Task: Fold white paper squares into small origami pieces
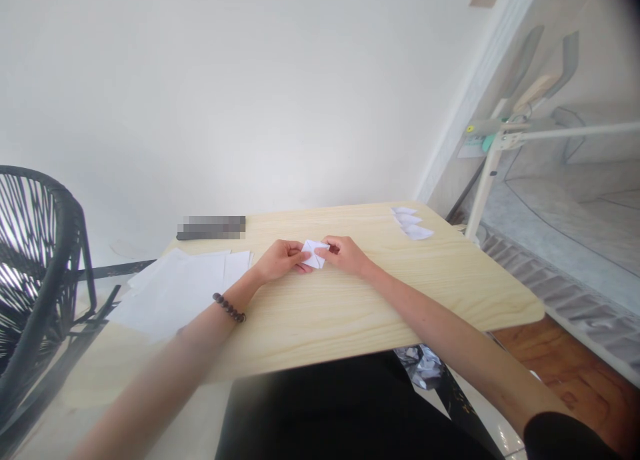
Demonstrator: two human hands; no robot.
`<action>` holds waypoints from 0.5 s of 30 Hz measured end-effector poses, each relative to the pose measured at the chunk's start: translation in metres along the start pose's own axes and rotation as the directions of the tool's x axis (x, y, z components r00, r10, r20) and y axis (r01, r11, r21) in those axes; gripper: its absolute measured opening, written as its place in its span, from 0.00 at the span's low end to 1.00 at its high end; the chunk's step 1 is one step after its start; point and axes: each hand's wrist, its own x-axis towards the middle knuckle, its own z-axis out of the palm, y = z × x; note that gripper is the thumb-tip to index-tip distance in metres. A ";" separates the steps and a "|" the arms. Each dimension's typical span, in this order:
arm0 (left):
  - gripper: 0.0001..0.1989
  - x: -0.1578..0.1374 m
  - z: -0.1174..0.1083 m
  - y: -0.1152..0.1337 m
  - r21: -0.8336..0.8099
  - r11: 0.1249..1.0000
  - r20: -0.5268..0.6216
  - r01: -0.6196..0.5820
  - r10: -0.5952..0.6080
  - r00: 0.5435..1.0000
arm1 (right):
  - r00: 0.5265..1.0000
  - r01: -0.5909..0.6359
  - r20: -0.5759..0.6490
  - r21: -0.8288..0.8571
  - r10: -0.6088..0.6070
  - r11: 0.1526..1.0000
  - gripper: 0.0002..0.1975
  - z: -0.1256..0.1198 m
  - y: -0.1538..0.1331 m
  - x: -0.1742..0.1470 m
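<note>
A small piece of folded white paper point(314, 253) with crease lines is held between both hands above the middle of the table. My left hand point(281, 260) pinches its left side, thumb on top and fingers beneath. On the right side my right hand point(346, 255) grips it, with the thumb on the paper's face and the other fingers curled. A beaded bracelet point(229, 308) circles my left wrist. Several pointed folded paper pieces point(417, 232) lie in a row at the table's far right.
Loose white sheets point(187, 287) spread over the left of the wooden table point(320, 320). A dark object, partly pixelated, point(211, 228) lies at the back left. A black woven chair point(45, 260) stands left; a white metal frame point(487, 187) stands right. Crumpled silvery material point(423, 367) shows below the front edge.
</note>
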 end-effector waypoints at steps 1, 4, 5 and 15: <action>0.18 0.000 0.001 0.000 0.012 1.000 0.002 -0.009 0.009 1.000 | 1.000 0.001 0.003 0.000 -0.001 1.000 0.14 -0.001 -0.001 0.000; 0.18 0.000 0.002 0.001 0.017 1.000 0.006 -0.016 0.016 1.000 | 1.000 0.007 0.015 0.026 -0.007 1.000 0.13 -0.002 -0.001 0.000; 0.18 0.000 0.003 0.001 0.010 1.000 0.008 -0.009 0.009 1.000 | 1.000 0.002 0.024 0.047 -0.003 0.999 0.13 -0.002 -0.001 0.000; 0.20 -0.001 0.000 0.003 -0.061 0.998 -0.105 -0.012 0.006 0.994 | 0.998 -0.028 0.063 0.219 0.014 0.975 0.18 -0.005 0.003 0.001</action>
